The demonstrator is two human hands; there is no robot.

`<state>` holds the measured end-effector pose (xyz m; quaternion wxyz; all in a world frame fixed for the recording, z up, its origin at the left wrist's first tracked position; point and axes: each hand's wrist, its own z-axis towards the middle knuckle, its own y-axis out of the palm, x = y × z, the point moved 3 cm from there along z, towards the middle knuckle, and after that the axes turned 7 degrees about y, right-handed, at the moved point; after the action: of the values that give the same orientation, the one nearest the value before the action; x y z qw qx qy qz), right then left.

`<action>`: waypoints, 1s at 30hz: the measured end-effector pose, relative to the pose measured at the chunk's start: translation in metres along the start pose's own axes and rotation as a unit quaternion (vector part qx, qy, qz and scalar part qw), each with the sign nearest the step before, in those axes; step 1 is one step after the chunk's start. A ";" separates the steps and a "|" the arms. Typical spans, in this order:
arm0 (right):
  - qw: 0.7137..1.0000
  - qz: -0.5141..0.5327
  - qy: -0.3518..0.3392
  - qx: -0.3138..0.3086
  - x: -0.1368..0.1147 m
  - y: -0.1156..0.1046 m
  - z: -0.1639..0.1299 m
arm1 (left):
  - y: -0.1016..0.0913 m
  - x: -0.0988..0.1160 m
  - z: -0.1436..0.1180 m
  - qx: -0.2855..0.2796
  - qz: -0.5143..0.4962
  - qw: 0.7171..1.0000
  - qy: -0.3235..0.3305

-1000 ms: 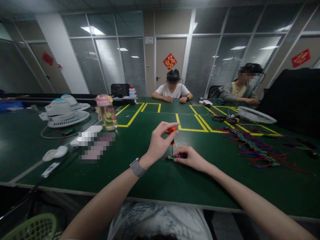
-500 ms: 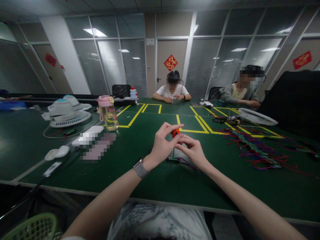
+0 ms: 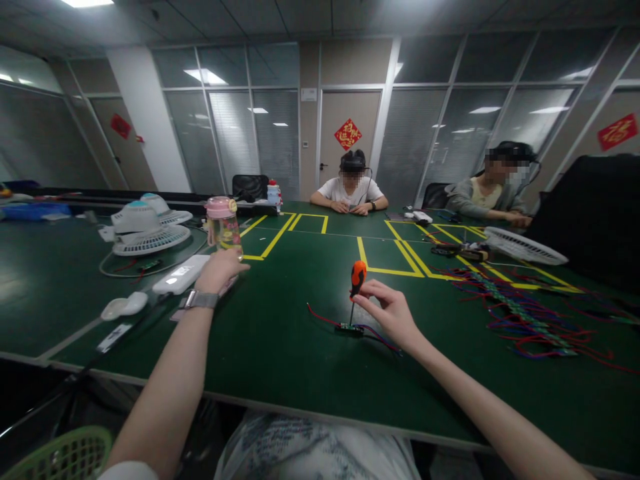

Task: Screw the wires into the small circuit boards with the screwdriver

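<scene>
A small screwdriver with an orange and black handle point(image 3: 357, 279) is gripped by the fingertips of the right hand point(image 3: 393, 315) and held almost upright, its thin shaft pointing down onto a small green circuit board point(image 3: 349, 328). The board lies flat on the dark green table point(image 3: 300, 360), near the middle of the near edge, with red, blue and purple wires point(image 3: 373, 333) trailing from it across the surface to either side. The screwdriver tip appears to touch the board, though the contact is too small to be made out for certain.

The left hand point(image 3: 220, 269) is stretched out toward the left part of the table and rests palm down, fingers loosely spread, on a flat object that is largely covered by it; nothing is seen to be clasped. Just beside this hand, a flat white rectangular device point(image 3: 180, 275) is seen, and just beyond it a clear plastic bottle with a pink lid point(image 3: 223, 225). Two white table fans point(image 3: 147, 227) are laid farther toward the left edge. A bundle of red and blue wires point(image 3: 520, 310) is spread along the right side. At the far edge two other people point(image 3: 350, 190) are seated.
</scene>
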<state>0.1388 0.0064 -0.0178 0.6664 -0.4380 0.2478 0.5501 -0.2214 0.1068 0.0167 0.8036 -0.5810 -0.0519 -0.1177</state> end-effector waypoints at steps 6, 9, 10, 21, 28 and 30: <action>1.000 -0.007 0.007 0.002 0.004 -0.003 0.000 | 0.016 -0.048 -0.007 -0.131 0.058 0.983 -0.111; 1.000 -0.007 0.007 -0.004 0.004 -0.004 -0.001 | 0.023 -0.050 -0.002 -0.161 0.071 0.975 -0.132; 1.000 -0.005 0.008 -0.005 0.004 -0.004 -0.001 | 0.024 -0.051 -0.001 -0.166 0.073 0.974 -0.135; 1.000 0.013 0.004 0.001 0.004 -0.002 -0.002 | 0.024 -0.054 0.000 -0.179 0.061 0.976 -0.112; 1.000 0.009 0.011 -0.004 0.004 -0.002 -0.002 | 0.026 -0.052 -0.004 -0.140 0.054 0.983 -0.103; 1.000 0.006 0.010 -0.005 0.004 -0.002 -0.002 | 0.025 -0.035 -0.005 -0.131 0.038 0.988 -0.076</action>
<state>0.1424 0.0069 -0.0216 0.6580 -0.4458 0.2545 0.5509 -0.2492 0.1141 -0.0157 0.7183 -0.6899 -0.0748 -0.0489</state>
